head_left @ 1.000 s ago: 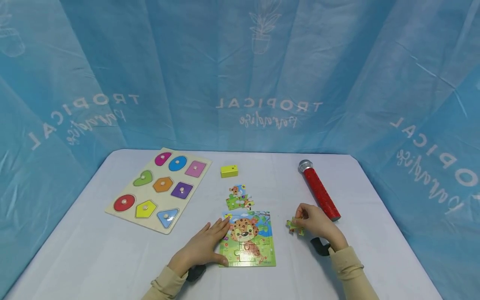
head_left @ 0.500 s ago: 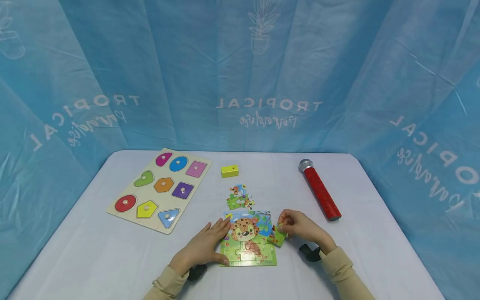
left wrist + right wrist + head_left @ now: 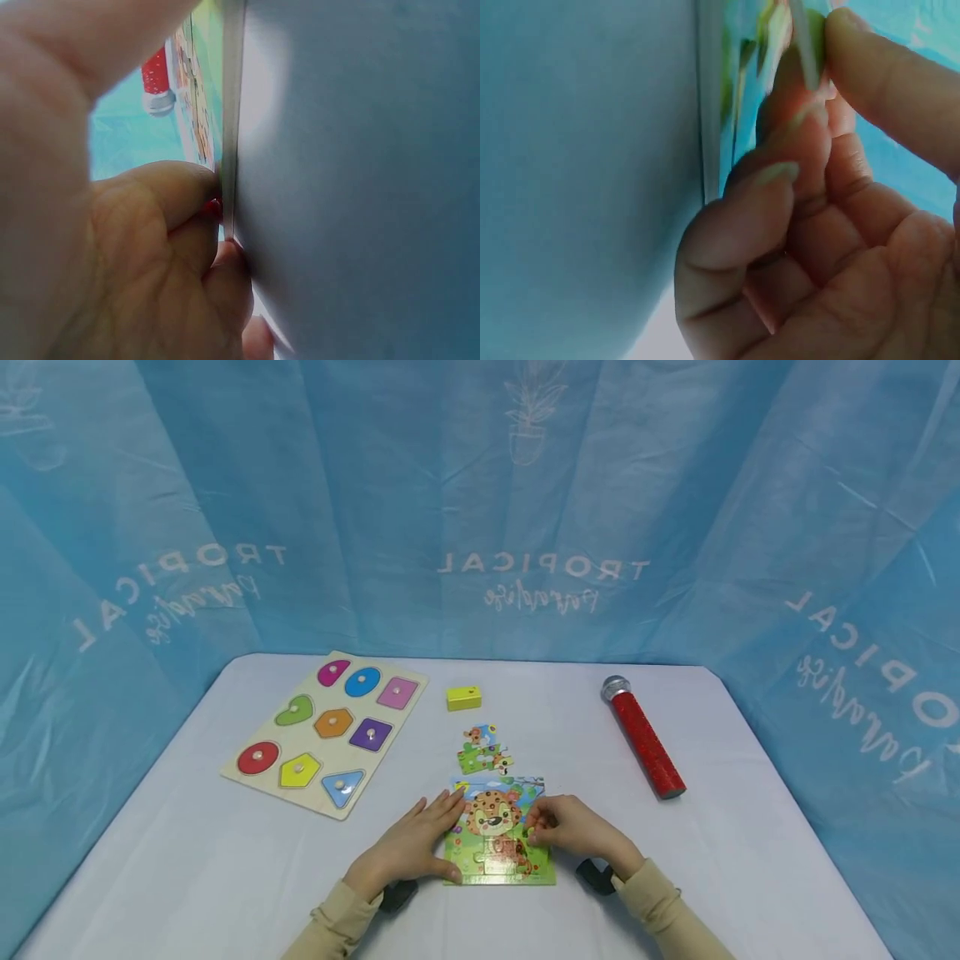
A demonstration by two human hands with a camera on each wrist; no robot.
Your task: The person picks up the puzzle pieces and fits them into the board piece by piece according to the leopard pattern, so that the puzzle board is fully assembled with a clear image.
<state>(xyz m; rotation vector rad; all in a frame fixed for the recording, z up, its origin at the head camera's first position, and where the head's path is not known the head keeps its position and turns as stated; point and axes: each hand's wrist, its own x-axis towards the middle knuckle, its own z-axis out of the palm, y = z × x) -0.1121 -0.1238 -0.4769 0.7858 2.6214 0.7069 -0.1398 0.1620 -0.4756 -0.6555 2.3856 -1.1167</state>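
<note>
A jigsaw board (image 3: 468,850) with a spotted leopard cub picture lies at the front middle of the table. My left hand (image 3: 411,845) rests at its left side, fingers spread and fingertips over the rim; the left wrist view shows them against the board's edge (image 3: 232,112). Over the board's right part, my right hand (image 3: 576,830) pinches a green jigsaw piece (image 3: 810,45) between thumb and fingertips. Much of that piece is hidden by the fingers. Just behind the board lie several loose jigsaw pieces (image 3: 474,762).
At the left lies a wooden peg board (image 3: 334,755) with coloured shapes. A yellow block (image 3: 463,698) sits at the back middle, and a red microphone (image 3: 647,742) with a silver head lies to the right. Blue printed cloth (image 3: 480,510) hangs around the white table.
My right hand has moved left with the jigsaw piece, from beside the microphone to over the board's right part. The left hand has stayed at the board's left side.
</note>
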